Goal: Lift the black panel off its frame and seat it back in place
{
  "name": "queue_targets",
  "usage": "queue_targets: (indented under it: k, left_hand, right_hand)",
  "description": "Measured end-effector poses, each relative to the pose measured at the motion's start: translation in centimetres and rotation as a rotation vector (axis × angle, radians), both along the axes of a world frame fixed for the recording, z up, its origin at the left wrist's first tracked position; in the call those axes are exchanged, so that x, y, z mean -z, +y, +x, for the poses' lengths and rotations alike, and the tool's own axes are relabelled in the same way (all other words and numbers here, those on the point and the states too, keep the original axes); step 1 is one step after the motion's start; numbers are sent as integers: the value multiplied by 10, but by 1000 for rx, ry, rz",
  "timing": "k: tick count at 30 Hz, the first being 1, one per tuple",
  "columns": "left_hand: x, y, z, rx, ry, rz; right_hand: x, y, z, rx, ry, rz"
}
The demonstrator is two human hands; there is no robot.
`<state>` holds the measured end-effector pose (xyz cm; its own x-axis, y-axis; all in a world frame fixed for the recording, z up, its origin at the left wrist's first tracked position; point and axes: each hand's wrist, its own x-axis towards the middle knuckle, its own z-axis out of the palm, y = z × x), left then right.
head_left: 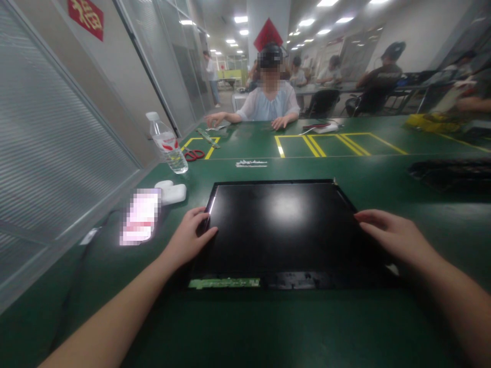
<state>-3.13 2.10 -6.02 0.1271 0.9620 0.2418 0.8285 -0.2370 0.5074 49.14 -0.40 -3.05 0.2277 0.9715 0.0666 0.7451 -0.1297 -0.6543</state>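
Note:
A black flat display panel (pixel 276 230) lies on the green table in front of me, its dark face up and a bright ceiling reflection on it. Along its near edge runs a green circuit board strip (pixel 224 282). My left hand (pixel 194 232) grips the panel's left edge, thumb over the face and fingers at the outer side. At the opposite edge, my right hand (pixel 395 232) holds the panel with thumb and fingers close together. The undersides of both edges are hidden.
Left of the panel are a lit phone (pixel 140 217), a white case (pixel 172 193), a water bottle (pixel 168 143) and red scissors (pixel 194 155). Small white strips (pixel 251 163) lie beyond the panel. A person (pixel 270 99) sits across the table (pixel 245 327), hands on it.

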Motion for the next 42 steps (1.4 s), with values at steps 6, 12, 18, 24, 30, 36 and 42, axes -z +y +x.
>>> queue_targets:
  k: [6, 12, 18, 24, 30, 36, 42]
  left_hand:
    - [0, -1, 1, -14, 11, -11]
    - [1, -1, 0, -8, 20, -30]
    - [0, -1, 1, -11, 19, -23]
    - [2, -1, 1, -10, 19, -11]
    - [3, -1, 1, -3, 27, -4]
    - [5, -1, 1, 3, 33, 21]
    - [5, 0, 1, 3, 36, 22]
  right_hand:
    - [-2, 0, -1, -10, 13, -48]
    - [-11, -3, -7, 53, 16, -134]
    - [-9, -2, -5, 26, 19, -101]
    - [-10, -2, -7, 33, 4, -78]
    - [-10, -2, -8, 53, 6, -108]
    - [-7, 0, -4, 48, -2, -97]
    - [-6, -2, -4, 57, 14, -105]
